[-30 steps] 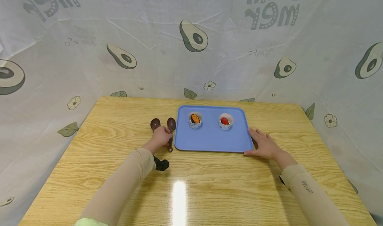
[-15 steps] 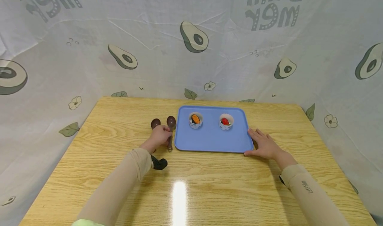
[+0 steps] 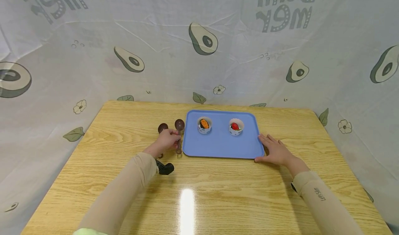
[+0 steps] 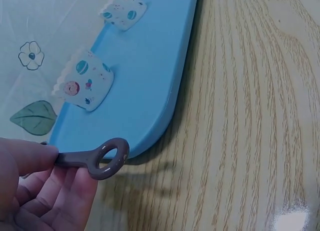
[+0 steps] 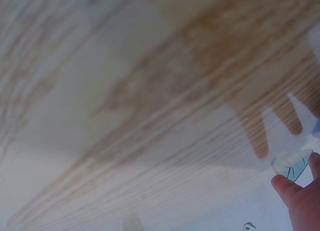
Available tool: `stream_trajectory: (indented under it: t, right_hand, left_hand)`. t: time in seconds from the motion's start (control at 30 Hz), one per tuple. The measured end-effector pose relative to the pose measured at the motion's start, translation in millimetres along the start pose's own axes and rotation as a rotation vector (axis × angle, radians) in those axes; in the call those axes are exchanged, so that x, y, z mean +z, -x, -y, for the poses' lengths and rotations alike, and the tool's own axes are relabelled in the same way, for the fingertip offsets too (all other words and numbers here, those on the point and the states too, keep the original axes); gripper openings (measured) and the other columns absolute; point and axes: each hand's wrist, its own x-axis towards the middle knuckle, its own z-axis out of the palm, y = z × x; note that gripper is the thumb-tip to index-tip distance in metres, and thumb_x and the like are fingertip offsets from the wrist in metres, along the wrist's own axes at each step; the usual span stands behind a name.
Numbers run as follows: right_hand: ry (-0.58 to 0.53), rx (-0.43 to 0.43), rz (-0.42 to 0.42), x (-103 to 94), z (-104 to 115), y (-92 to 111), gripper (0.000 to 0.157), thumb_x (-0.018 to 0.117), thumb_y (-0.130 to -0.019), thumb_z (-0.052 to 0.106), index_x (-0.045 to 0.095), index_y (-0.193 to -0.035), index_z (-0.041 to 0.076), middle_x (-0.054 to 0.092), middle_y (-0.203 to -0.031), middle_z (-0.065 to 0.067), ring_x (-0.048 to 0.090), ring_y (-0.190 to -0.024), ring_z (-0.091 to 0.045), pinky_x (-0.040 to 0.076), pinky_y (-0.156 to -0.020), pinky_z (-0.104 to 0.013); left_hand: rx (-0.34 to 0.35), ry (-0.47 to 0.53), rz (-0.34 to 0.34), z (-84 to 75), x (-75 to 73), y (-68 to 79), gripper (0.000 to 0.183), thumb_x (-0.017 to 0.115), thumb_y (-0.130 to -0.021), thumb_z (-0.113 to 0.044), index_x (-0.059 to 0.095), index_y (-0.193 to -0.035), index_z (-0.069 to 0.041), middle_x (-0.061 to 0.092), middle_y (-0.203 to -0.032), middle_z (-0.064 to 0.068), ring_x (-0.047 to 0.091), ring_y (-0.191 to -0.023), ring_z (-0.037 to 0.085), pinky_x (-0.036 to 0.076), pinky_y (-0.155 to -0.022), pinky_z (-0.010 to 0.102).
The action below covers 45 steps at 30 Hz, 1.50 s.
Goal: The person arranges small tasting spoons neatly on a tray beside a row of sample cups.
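Note:
In the head view, my left hand (image 3: 167, 138) pinches the handle of a dark brown spoon (image 3: 179, 125), just left of the blue tray (image 3: 222, 148). Its handle (image 4: 80, 158) ends in a ring in the left wrist view, held between thumb and fingers, with its shadow on the table apart from it. A second brown spoon (image 3: 162, 127) lies to the left, partly hidden by the hand. My right hand (image 3: 274, 152) rests at the tray's right edge, fingers extended. Only a few of its fingers (image 5: 300, 191) show in the right wrist view.
On the tray stand two patterned paper cups: the left cup (image 3: 204, 129) holds an orange and black piece, the right cup (image 3: 236, 131) a red piece. A printed cloth (image 3: 168, 82) hangs behind the wooden table (image 3: 230, 197).
The left hand has shifted slightly away from the person, and the pinched spoon has moved the same way beside the tray. The right hand has stayed at the tray's edge.

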Motion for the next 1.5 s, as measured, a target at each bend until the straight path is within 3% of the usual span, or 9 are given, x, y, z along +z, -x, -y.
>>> stream_trajectory:
  t: [0.4, 0.63, 1.07, 1.5]
  right_hand:
    - [0.001, 0.007, 0.008, -0.5, 0.1, 0.0, 0.104, 0.067, -0.074, 0.06, 0.022, -0.147, 0.0, 0.023, -0.152, -0.022, 0.015, -0.139, -0.047, 0.013, -0.105, -0.071]
    - [-0.004, 0.001, 0.009, -0.8, -0.7, -0.7, 0.104, 0.068, -0.074, 0.059, 0.022, -0.147, 0.001, 0.022, -0.152, -0.022, 0.015, -0.139, -0.048, 0.013, -0.104, -0.072]
    - [0.005, 0.002, 0.012, 1.0, -2.7, -1.4, 0.104, 0.067, -0.074, 0.06, 0.022, -0.147, 0.001, 0.022, -0.153, -0.022, 0.015, -0.139, -0.047, 0.014, -0.104, -0.072]
    - [0.016, 0.008, 0.016, 1.7, -3.3, -3.1, 0.106, 0.066, -0.073, 0.062, 0.022, -0.148, 0.002, 0.022, -0.153, -0.02, 0.014, -0.139, -0.046, 0.014, -0.104, -0.072]
  left_hand:
    - [-0.019, 0.045, 0.016, -3.1, 1.2, -0.9, 0.027, 0.049, -0.095, -0.008, 0.049, -0.117, 0.008, 0.055, -0.094, 0.01, 0.054, -0.069, 0.008, 0.05, -0.057, 0.017]
    - [-0.028, 0.022, 0.019, -6.8, 3.2, -2.9, 0.029, 0.051, -0.094, -0.01, 0.05, -0.119, 0.007, 0.056, -0.094, 0.008, 0.055, -0.07, 0.008, 0.051, -0.059, 0.017]
    - [-0.037, 0.058, 0.075, -14.0, 7.9, -1.1, 0.033, 0.051, -0.095, -0.01, 0.049, -0.124, 0.006, 0.057, -0.094, 0.006, 0.056, -0.072, 0.008, 0.053, -0.063, 0.018]
    - [-0.02, 0.054, 0.114, -25.9, 16.8, 1.1, 0.036, 0.051, -0.094, -0.011, 0.048, -0.127, 0.003, 0.058, -0.106, 0.01, 0.059, -0.083, 0.011, 0.054, -0.069, 0.021]
